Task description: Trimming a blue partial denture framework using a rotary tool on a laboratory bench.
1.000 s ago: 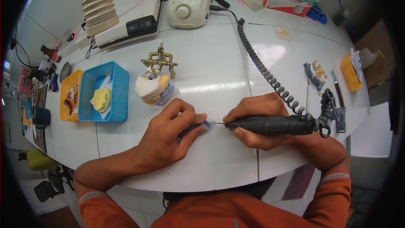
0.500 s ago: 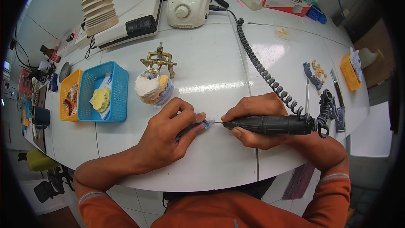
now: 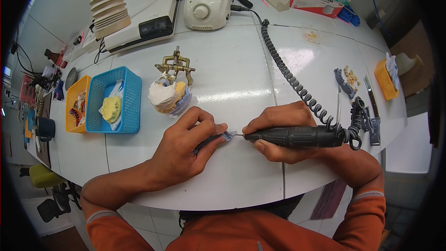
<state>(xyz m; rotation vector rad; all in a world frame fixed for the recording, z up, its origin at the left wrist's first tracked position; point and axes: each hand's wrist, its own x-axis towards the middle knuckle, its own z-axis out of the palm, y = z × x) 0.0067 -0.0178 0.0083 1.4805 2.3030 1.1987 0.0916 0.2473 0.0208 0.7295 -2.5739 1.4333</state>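
Between the thumb and fingers of my left hand (image 3: 186,146) is a small grey-blue strip (image 3: 228,135), mostly covered by the fingers, its pale end sticking out to the right. My right hand (image 3: 283,116) is closed around a black rotary handpiece (image 3: 297,137) lying level and facing left. Its thin metal bit (image 3: 239,135) meets the strip's end or sits just beside it; contact is too small to make out. A coiled cord (image 3: 292,81) runs from the handpiece's back to a white control box (image 3: 207,7). Beyond my left hand stands a brass articulator (image 3: 175,67) with plaster dental casts (image 3: 163,95).
A blue basket (image 3: 134,111) holding a yellow dental cast (image 3: 110,108) stands left, against an orange basket (image 3: 70,111). At right lie a knife (image 3: 370,95), grey strips (image 3: 344,83) and loose tooth-like pieces (image 3: 351,78). A ribbed hose (image 3: 104,4) and boxes (image 3: 309,0) are at the back.
The handpiece and my right hand have shifted very slightly left, toward the strip. My left hand keeps nearly the same place and grip.
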